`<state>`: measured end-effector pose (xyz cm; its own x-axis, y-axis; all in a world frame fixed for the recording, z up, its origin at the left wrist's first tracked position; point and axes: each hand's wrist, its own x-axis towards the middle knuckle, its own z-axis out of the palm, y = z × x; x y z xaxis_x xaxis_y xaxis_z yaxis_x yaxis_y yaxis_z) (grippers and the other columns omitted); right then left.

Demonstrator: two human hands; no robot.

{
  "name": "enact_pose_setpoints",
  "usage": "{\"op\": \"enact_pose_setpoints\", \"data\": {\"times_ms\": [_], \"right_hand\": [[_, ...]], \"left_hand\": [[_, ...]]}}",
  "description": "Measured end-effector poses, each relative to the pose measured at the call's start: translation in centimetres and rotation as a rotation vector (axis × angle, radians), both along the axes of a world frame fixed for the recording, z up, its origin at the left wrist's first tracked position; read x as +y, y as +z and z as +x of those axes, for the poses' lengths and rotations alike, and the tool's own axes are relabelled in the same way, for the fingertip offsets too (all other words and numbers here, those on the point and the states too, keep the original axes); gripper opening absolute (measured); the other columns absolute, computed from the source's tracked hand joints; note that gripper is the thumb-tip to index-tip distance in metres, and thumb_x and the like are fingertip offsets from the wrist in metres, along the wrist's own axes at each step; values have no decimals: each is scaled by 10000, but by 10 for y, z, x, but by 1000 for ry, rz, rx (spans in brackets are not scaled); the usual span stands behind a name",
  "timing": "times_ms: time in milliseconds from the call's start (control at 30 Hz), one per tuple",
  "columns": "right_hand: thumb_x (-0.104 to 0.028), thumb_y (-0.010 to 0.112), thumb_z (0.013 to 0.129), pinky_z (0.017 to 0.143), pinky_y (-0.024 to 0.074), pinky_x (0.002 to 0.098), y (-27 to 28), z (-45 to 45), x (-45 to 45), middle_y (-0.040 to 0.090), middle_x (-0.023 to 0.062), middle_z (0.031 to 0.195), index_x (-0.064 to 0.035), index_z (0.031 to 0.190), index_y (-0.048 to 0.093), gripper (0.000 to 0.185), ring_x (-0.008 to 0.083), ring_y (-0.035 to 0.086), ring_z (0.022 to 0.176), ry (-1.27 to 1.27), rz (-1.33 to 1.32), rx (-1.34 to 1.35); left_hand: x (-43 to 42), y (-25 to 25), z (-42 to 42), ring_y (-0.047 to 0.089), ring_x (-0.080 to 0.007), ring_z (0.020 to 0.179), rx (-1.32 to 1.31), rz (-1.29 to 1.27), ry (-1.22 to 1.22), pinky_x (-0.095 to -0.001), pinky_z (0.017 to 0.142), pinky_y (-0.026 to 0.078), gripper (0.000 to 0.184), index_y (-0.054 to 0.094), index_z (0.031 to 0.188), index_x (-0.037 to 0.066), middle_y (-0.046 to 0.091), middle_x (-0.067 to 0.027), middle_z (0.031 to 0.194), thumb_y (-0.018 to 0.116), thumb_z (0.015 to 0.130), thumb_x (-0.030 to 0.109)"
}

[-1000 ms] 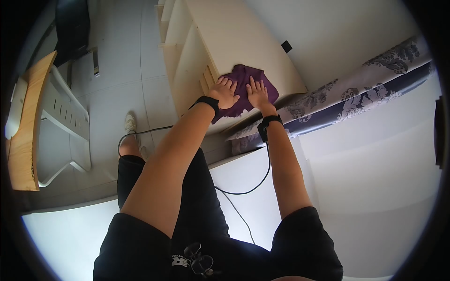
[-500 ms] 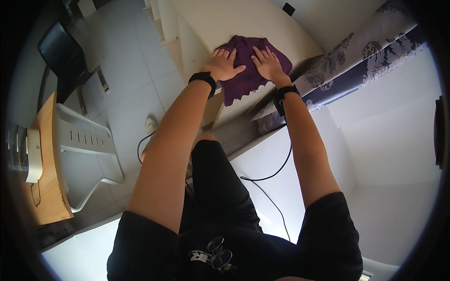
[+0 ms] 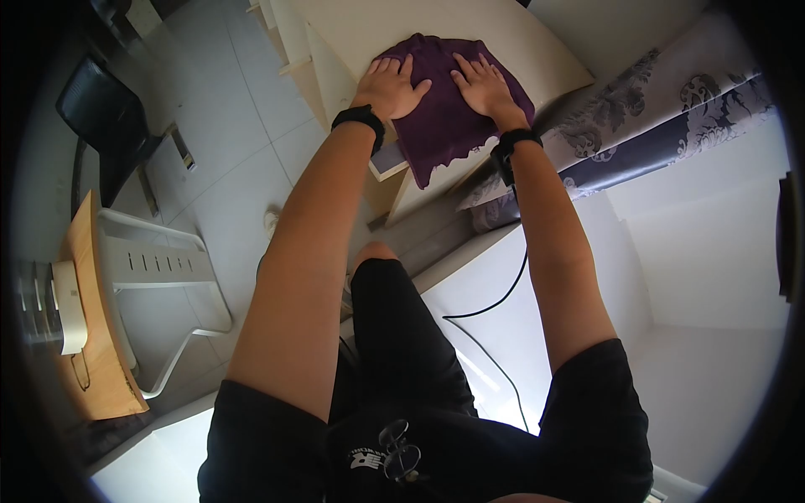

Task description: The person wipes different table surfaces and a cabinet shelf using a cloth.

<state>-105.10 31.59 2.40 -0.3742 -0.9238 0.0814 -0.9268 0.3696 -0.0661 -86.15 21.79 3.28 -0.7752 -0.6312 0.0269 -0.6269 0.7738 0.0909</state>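
A dark purple cloth with a ragged lower edge lies over the near edge of a pale tabletop, and part of it hangs down. My left hand rests palm down on the cloth's left side, thumb stretched out to the right. On the right side of the cloth my right hand lies flat with its fingers spread. Bare purple fabric shows between the two hands. Each wrist wears a black band.
Patterned grey curtain fabric bunches right of the tabletop. A black cable runs over a white surface below. To the left are a wooden desk with a white device and a black chair.
My hands lie slightly farther apart on the cloth, still flat. The whole view has shifted a little, so the cloth and tabletop appear higher in the picture.
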Motion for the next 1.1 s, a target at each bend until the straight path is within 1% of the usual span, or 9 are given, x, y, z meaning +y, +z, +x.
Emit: {"op": "enact_pose_setpoints", "data": {"times_ms": [267, 533, 600, 733, 833, 867, 967, 1000, 1100], "right_hand": [[-460, 223, 1032, 1219, 140, 460, -3, -7, -14, 362, 100, 1556, -226, 1540, 292, 564, 283, 190, 1499, -15, -21, 1], [-453, 214, 1029, 1205, 138, 536, 0, 22, -8, 327, 130, 1568, -200, 1551, 270, 583, 340, 173, 1497, -160, -10, -22], [-457, 218, 1026, 1206, 138, 534, 0, 30, -2, 324, 138, 1568, -190, 1554, 263, 593, 344, 171, 1497, -133, -9, -8], [-457, 229, 1022, 1209, 132, 525, 0, 52, 16, 336, 139, 1561, -179, 1552, 268, 600, 344, 172, 1497, -76, -8, -13], [-453, 240, 1024, 1213, 120, 511, 1, 66, 30, 335, 138, 1561, -183, 1555, 261, 596, 340, 168, 1498, -42, -10, -28], [-453, 240, 1024, 1214, 116, 510, 1, 71, 35, 333, 137, 1562, -184, 1556, 256, 596, 340, 164, 1499, -34, -1, -33], [-455, 231, 1028, 1216, 101, 507, 6, 88, 46, 311, 131, 1574, -184, 1566, 220, 602, 340, 134, 1505, -7, 41, -43], [-456, 227, 1029, 1216, 98, 507, 6, 92, 50, 304, 131, 1576, -185, 1568, 212, 604, 340, 127, 1507, 1, 49, -45], [-459, 210, 1030, 1216, 85, 510, 7, 96, 57, 283, 129, 1586, -186, 1573, 190, 608, 340, 107, 1510, 14, 77, -53]], "left_hand": [[-1, -1, -5, 298, -275, 1442, -8, 0, 48, -366, 1214, 148, 752, 220, 1552, 44, 362, -174, 1530, 204, 1009, 565], [27, -2, 9, 288, -308, 1447, 22, 40, 183, -405, 1203, 156, 728, 232, 1541, 13, 344, -203, 1541, 217, 1013, 514], [35, -3, 19, 280, -319, 1449, 26, 43, 169, -406, 1207, 151, 713, 222, 1540, 3, 339, -211, 1541, 208, 1020, 490], [54, -2, 39, 314, -287, 1421, 30, 21, 144, -424, 1198, 161, 684, 254, 1535, 17, 379, -157, 1528, 246, 1017, 463], [66, -3, 52, 331, -287, 1407, 56, 19, 126, -418, 1195, 174, 671, 276, 1527, 16, 395, -164, 1513, 252, 1019, 453], [70, -2, 57, 341, -296, 1399, 59, 14, 110, -422, 1188, 198, 659, 298, 1516, 9, 416, -177, 1490, 270, 1020, 443], [76, 5, 71, 327, -355, 1415, 47, 101, 50, -423, 1194, 221, 663, 261, 1523, -7, 384, -227, 1500, 269, 1029, 435], [77, 6, 75, 356, -361, 1396, 44, 82, 31, -423, 1181, 254, 653, 287, 1514, -7, 409, -226, 1482, 288, 1028, 429], [77, 9, 79, 376, -358, 1385, -8, 52, -6, -418, 1178, 262, 650, 305, 1505, -10, 422, -223, 1475, 303, 1026, 429]]}}
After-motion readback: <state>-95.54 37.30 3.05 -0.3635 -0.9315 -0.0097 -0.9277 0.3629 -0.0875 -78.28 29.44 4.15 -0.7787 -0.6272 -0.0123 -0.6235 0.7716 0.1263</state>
